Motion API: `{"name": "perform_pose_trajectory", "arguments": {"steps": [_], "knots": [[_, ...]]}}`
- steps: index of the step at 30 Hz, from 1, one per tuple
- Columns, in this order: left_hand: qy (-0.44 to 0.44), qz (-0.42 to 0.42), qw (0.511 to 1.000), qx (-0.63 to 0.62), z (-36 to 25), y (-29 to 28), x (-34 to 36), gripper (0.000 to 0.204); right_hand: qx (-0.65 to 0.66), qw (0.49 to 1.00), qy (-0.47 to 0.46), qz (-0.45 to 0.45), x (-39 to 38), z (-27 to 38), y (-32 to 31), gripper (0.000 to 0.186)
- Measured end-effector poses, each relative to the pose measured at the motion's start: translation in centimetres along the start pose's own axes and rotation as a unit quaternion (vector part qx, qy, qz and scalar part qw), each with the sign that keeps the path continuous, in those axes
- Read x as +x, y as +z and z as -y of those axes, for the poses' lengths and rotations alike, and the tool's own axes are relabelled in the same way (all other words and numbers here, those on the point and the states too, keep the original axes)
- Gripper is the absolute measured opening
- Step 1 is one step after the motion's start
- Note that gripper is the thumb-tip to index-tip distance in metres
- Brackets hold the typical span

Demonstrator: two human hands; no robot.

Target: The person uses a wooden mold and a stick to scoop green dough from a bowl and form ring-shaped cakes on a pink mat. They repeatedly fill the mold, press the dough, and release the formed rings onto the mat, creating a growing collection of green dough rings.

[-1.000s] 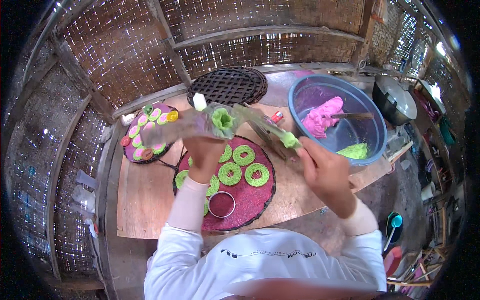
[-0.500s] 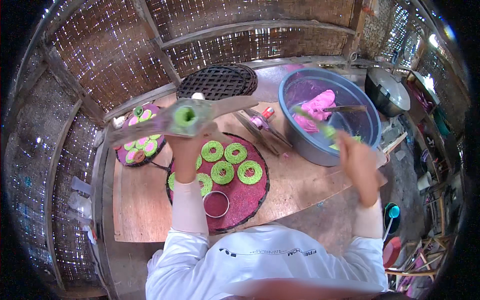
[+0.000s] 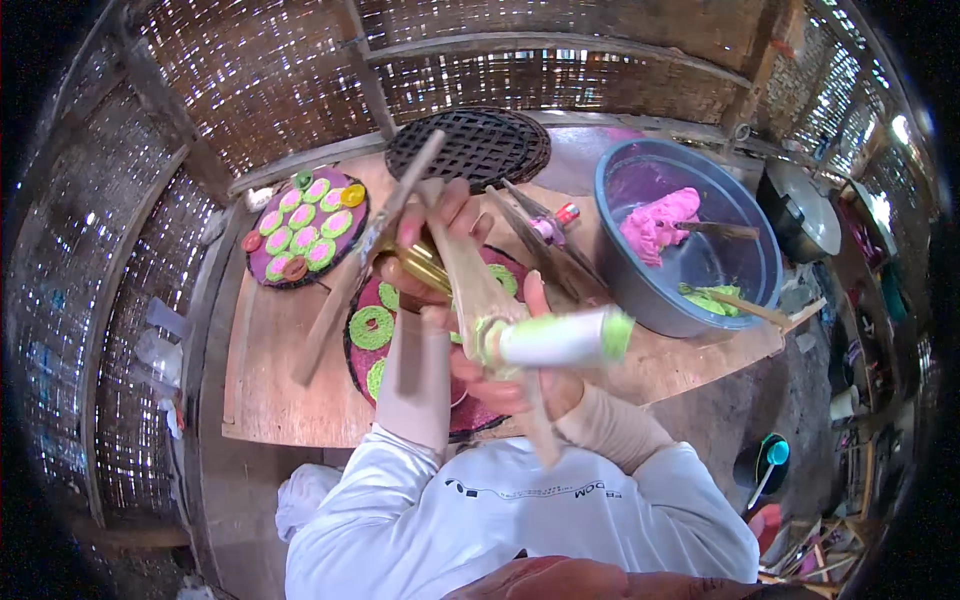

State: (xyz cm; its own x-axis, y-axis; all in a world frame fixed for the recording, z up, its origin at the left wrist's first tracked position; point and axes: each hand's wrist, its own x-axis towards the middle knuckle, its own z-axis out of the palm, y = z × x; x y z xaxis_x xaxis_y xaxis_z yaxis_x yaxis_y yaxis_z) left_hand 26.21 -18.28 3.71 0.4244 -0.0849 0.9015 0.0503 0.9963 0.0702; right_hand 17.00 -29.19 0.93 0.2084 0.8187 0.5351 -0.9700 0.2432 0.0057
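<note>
My left hand point(image 3: 412, 280) is closed on the wooden dough press, whose brass-coloured cylinder point(image 3: 428, 268) is fixed to a long wooden bar point(image 3: 330, 325). My right hand point(image 3: 562, 390) is closed around the press's second wooden bar point(image 3: 462, 270), which carries a white tube point(image 3: 555, 340). Green dough point(image 3: 618, 334) fills the tube's end, pointing right and blurred. Both parts are tilted above a round tray with a dark pink surface point(image 3: 352, 358). Green dough rings point(image 3: 371, 327) lie on that tray, partly hidden by my arms and the press.
A blue-grey tub point(image 3: 625, 290) holds pink dough point(image 3: 660, 225), green dough point(image 3: 712, 298) and two wooden spatulas. Woven trays point(image 3: 465, 145) are stacked at the back. Another tray point(image 3: 262, 232) with pink-and-green pieces stands at left. Crossed wooden bars point(image 3: 535, 235) lie mid-table; a lidded pot point(image 3: 800, 210) is far right.
The spatula from my right hand now rests in the tub. My right hand has come to the middle and grips the press. The dough-filled tube has tipped over and moved right and nearer.
</note>
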Motion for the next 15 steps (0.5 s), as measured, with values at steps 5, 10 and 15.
{"name": "perform_pose_trajectory", "arguments": {"steps": [5, 10, 15], "knots": [[-0.115, -0.441, 0.79, 0.41, -8.7, 0.5, -4.9, 0.034, -0.247, 0.919, -0.22, -0.216, -3.1, -0.1, 3.2, 0.091], [-0.151, -0.141, 0.381, 0.901, -7.5, 5.2, -7.3, 0.024, -0.557, 0.681, -0.268, -0.392, -3.6, 2.0, 5.6, 0.065], [-0.199, -0.027, 0.306, 0.931, -6.2, 10.4, -6.0, 0.034, -0.803, 0.471, -0.167, -0.324, -2.5, 2.8, 5.5, 0.08]]}}
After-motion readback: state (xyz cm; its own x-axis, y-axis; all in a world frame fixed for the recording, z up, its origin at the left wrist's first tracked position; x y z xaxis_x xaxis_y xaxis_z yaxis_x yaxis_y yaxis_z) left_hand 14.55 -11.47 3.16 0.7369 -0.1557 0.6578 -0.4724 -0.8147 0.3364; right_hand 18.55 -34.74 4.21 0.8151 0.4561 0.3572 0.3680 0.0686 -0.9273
